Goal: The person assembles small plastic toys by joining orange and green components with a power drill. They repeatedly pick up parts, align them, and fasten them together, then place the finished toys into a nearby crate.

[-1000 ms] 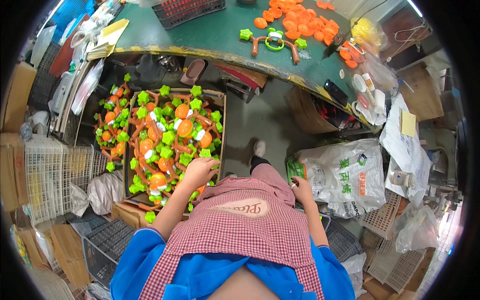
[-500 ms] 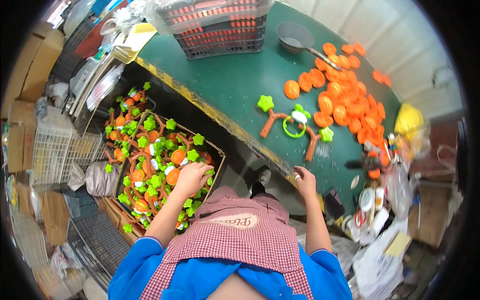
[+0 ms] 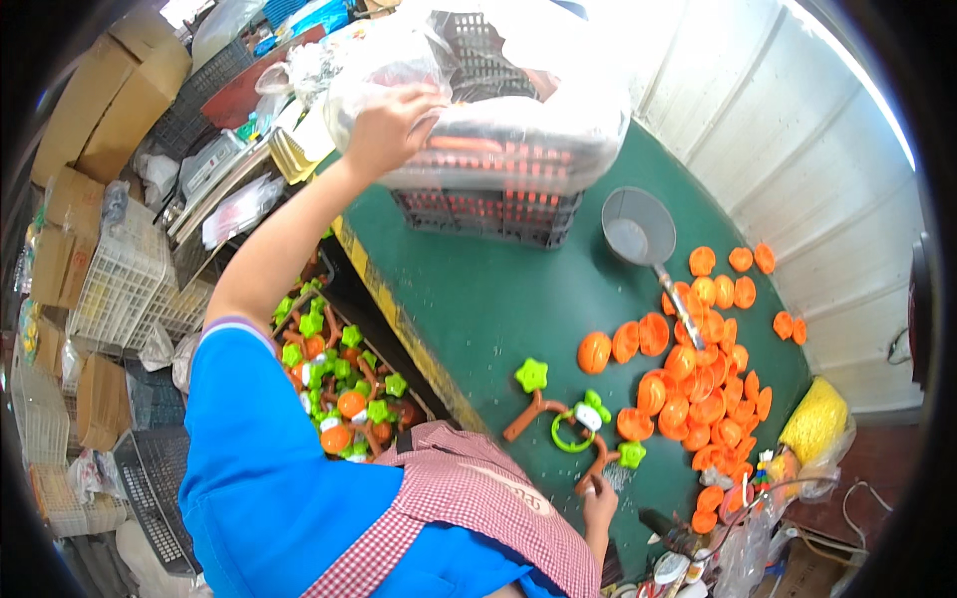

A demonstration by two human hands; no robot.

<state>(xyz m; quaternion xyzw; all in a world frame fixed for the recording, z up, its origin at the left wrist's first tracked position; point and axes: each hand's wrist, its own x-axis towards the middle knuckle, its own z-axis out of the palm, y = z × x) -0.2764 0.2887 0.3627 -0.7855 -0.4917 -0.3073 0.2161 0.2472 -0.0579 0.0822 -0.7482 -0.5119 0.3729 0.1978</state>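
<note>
Left grip [image 3: 394,132] is curling over clear plastic [image 3: 518,149] at eleven o'clock, and whether it's actually pinching any, I cannot tell! Right grip [image 3: 599,510] is resting by one brown fork [image 3: 598,462] at five, too hidden to call pinching or spread. Green desk [image 3: 449,289] is spanning the centre, black crate [image 3: 483,214] is standing at twelve with that plastic draping its top, orange half-shells [image 3: 706,407] are crowding four, grey pan [image 3: 630,237] is sitting at two, and the brown fork is lying near the shells.
</note>
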